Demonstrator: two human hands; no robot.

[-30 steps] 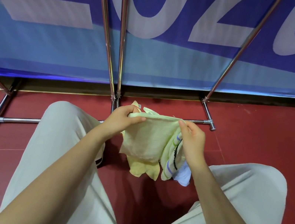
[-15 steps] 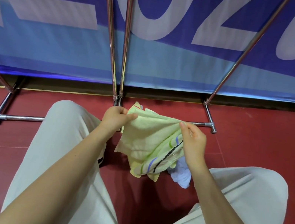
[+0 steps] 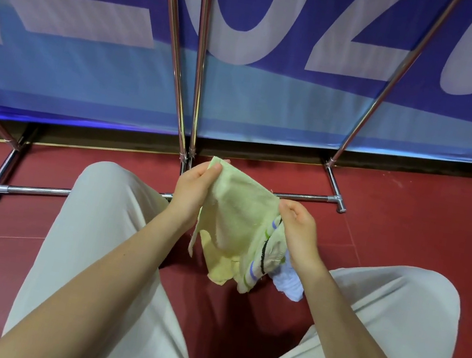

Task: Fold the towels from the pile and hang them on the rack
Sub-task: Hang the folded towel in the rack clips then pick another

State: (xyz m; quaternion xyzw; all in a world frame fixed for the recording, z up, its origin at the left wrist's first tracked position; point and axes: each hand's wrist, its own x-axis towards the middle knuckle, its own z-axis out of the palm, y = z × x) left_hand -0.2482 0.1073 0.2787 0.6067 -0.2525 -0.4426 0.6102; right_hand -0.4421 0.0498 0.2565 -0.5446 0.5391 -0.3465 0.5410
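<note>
A pale yellow towel (image 3: 233, 222) with blue, green and black stripes along one end hangs between my hands, above the red floor between my knees. My left hand (image 3: 195, 190) pinches its upper left corner, held higher. My right hand (image 3: 298, 230) grips the right corner, lower, so the top edge slants down to the right. A white towel (image 3: 289, 283) lies on the floor just under my right wrist, partly hidden by the yellow one. The chrome rack's slanted poles (image 3: 195, 78) rise right behind the towel.
The rack's base bars (image 3: 36, 190) lie on the red floor, with a foot at the right (image 3: 338, 203). A blue banner (image 3: 271, 106) closes off the back. My knees in light trousers (image 3: 103, 219) flank the towels.
My left hand has lifted its corner up and away from me, tilting the towel's top edge. The striped end has swung lower under my right hand.
</note>
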